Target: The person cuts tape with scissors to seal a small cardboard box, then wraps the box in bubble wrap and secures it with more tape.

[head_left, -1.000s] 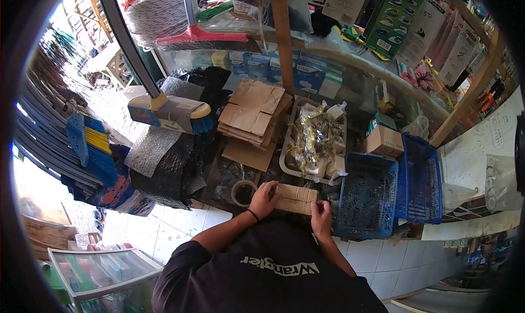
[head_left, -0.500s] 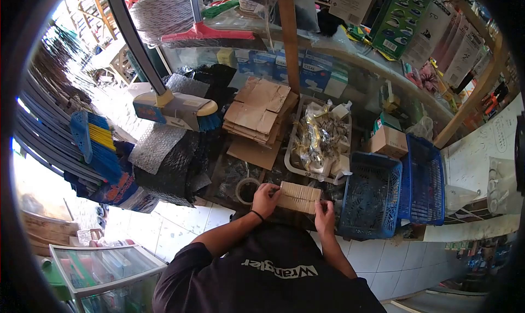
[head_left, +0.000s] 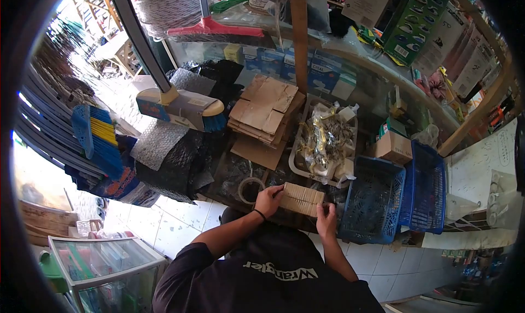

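Observation:
A small flat piece of corrugated cardboard (head_left: 302, 199) is held between my two hands at the near edge of the table. My left hand (head_left: 268, 200) grips its left end, with a dark band round the wrist. At the other end, my right hand (head_left: 326, 220) pinches the lower right corner. Just left of my left hand lies a roll of tape (head_left: 241, 191). Beyond the cardboard stands a white tray (head_left: 293, 159) full of plastic-wrapped metal fittings (head_left: 326, 138). A stack of flattened cardboard (head_left: 262, 110) sits to the tray's left.
Two blue plastic baskets (head_left: 401, 195) stand to the right, with a small brown box (head_left: 392, 147) behind them. Bubble wrap (head_left: 158, 143) and a packaged broom head (head_left: 183, 109) are on the left. A wooden post (head_left: 299, 45) rises behind the cardboard stack.
The view has shifted slightly, so the table's things appear a little farther right and lower. Both hands keep hold of the cardboard in nearly the same pose.

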`<state>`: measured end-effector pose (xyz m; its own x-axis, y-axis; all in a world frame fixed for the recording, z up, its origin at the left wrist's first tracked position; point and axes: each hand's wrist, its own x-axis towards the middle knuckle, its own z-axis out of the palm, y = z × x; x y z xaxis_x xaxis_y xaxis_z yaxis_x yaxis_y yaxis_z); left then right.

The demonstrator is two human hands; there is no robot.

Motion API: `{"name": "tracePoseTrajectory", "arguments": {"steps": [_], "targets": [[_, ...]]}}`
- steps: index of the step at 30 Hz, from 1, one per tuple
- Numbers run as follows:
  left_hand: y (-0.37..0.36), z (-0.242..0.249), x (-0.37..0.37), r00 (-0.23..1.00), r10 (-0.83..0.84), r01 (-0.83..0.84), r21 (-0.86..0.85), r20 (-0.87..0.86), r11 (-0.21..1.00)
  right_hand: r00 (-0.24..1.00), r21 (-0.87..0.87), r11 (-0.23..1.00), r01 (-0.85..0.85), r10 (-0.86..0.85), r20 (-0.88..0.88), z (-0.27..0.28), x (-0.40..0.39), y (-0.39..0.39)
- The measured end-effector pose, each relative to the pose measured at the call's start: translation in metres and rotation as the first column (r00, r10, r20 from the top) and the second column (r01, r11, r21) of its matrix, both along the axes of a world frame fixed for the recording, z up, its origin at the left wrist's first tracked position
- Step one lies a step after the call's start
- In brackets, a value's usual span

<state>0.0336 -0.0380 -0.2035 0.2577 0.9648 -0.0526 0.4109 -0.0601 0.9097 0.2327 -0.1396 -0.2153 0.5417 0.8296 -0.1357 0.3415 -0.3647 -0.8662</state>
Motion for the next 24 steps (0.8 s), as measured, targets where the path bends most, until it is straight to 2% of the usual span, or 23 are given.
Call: {"name": "tracePoseTrajectory", "arguments": {"steps": [7,10,16,24], "targets": [[0.002,0.002,-0.001,0.999,-0.004,0.002,-0.03,-0.054,1.0,0.997,-0.047,0.998,-0.042,0.046,0.067,0.026,-0.004,0.002],[0.003,0.009,-0.001,0.996,0.006,-0.013,-0.084,-0.092,0.996,0.996,-0.046,0.995,-0.084,0.085,0.02,0.021,0.001,-0.002],[-0.003,0.008,0.0,0.998,0.048,-0.05,-0.05,-0.047,0.997,0.996,-0.131,0.988,-0.086,0.086,-0.009,0.027,0.001,-0.001],[-0.005,0.008,-0.002,0.998,0.023,-0.023,-0.007,-0.065,1.0,0.994,-0.131,0.987,-0.089,0.096,0.05,0.025,0.002,-0.001]]}}
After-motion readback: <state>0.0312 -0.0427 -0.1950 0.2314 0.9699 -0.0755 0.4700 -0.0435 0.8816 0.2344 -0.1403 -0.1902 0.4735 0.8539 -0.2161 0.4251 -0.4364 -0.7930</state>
